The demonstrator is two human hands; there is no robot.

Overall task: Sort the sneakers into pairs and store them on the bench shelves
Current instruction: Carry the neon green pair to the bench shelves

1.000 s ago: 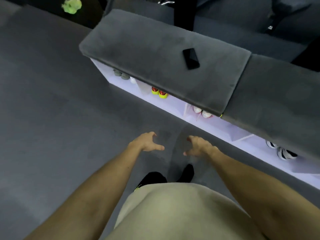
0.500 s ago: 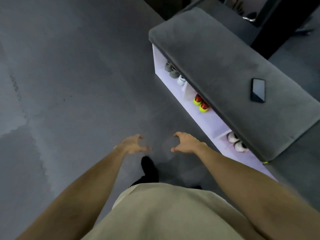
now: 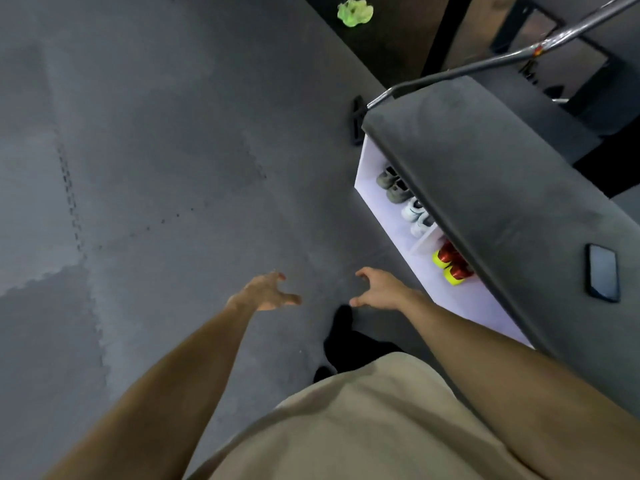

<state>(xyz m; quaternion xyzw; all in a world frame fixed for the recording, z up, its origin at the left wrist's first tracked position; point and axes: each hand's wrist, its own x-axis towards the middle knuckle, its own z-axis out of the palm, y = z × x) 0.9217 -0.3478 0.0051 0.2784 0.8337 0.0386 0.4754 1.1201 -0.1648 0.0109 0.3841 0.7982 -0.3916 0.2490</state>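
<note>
Both hands, left point(image 3: 268, 292) and right point(image 3: 377, 289), are held open and empty over the floor point(image 3: 156, 168), the view having swung leftward along the bench point(image 3: 502, 174), where paired sneakers point(image 3: 450, 265) are seen shelved, so sorting appears finished.

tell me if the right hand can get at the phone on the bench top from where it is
Probably yes. The right hand is empty and open, and the phone lies bare on the grey bench cushion with nothing over it; the arm would just need to swing right and up.
</note>
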